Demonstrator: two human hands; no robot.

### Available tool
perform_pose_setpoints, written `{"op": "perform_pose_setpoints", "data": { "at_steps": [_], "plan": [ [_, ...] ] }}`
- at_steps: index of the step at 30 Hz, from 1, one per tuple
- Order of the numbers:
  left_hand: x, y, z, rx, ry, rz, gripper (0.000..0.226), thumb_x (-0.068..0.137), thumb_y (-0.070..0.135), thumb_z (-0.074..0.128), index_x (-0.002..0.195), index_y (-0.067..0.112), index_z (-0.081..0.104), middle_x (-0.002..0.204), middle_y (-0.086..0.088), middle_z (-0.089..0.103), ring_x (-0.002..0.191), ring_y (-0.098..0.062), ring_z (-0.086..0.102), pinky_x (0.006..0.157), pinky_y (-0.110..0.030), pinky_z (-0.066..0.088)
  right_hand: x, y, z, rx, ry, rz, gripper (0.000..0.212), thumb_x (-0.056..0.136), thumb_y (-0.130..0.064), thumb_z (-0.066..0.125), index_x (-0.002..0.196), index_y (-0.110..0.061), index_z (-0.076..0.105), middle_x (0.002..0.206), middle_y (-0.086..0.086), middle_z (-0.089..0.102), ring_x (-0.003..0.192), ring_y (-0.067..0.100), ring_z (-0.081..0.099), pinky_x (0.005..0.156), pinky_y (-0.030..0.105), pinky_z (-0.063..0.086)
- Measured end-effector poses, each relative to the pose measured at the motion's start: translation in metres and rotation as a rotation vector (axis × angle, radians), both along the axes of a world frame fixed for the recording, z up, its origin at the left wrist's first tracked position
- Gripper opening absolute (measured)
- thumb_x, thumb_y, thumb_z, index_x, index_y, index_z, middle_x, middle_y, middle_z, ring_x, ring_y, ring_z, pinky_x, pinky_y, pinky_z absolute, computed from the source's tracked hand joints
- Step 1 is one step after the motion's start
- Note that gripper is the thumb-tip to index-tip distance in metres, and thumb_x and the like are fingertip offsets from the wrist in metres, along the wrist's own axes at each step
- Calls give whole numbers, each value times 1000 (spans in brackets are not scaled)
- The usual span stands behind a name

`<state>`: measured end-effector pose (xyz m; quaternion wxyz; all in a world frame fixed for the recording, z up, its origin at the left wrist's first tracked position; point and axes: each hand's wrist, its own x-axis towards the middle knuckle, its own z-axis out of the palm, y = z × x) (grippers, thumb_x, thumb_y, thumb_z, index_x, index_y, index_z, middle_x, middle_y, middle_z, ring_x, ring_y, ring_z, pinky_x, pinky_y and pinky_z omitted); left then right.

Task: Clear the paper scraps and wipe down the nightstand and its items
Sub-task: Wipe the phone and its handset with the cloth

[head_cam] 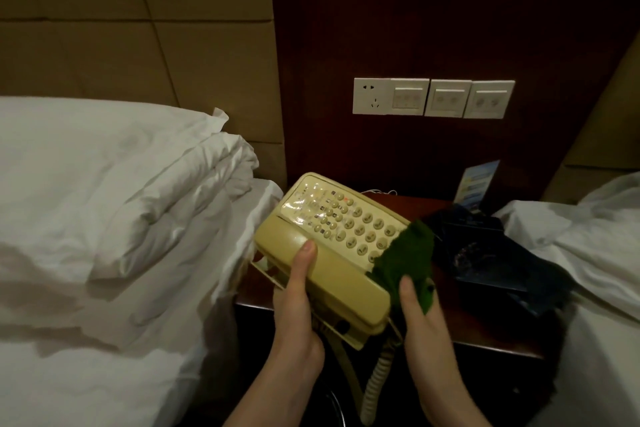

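The left hand (298, 302) is gripping the phone (332, 246) above the nightstand (485, 333), while the right hand (420, 319) is pressing a green cloth (407, 258) against its keypad.

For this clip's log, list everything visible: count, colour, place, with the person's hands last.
telephone: one, cream, lifted over the nightstand's left front
cloth: one, green, on the telephone's right end
coiled cord: one, cream, hanging below the telephone
nightstand: one, dark reddish wood, between the beds
card stand: one, blue, nightstand's back right
dark items: count unclear, nightstand's right
wall plates: three, white, wood panel above
bedding: white, left; more far right
left hand: grips the telephone
right hand: holds the cloth
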<state>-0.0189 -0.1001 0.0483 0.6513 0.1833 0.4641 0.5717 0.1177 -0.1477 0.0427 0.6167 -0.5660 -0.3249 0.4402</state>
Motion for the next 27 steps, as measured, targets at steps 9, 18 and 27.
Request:
{"op": "perform_pose_setpoints", "data": {
  "at_steps": [9, 18, 27],
  "plan": [
    [-4, -4, -12, 10, 63, -32, 81, 67, 60, 83, 138, 30, 60, 122, -4, 76, 114, -27, 72, 85, -45, 58, 3, -9, -15, -62, 43, 29, 43, 92, -57, 54, 134, -49, 52, 123, -18, 65, 113, 5, 61, 91, 30, 48],
    [-5, 3, -13, 44, 84, -70, 95, 57, 69, 91, 139, 33, 60, 122, -2, 78, 113, -26, 74, 95, -52, 59, 11, 3, 4, -13, 66, -73, 33, 100, -49, 50, 133, -47, 47, 115, -25, 60, 105, -4, 55, 82, 24, 42],
    [-6, -1, -20, 13, 87, -49, 90, 61, 66, 89, 139, 32, 59, 123, -4, 76, 114, -28, 71, 91, -48, 58, 2, -5, -7, -98, 86, -10, 52, 99, -47, 55, 148, -31, 49, 132, -8, 61, 122, 16, 56, 105, 33, 37]
  ]
}}
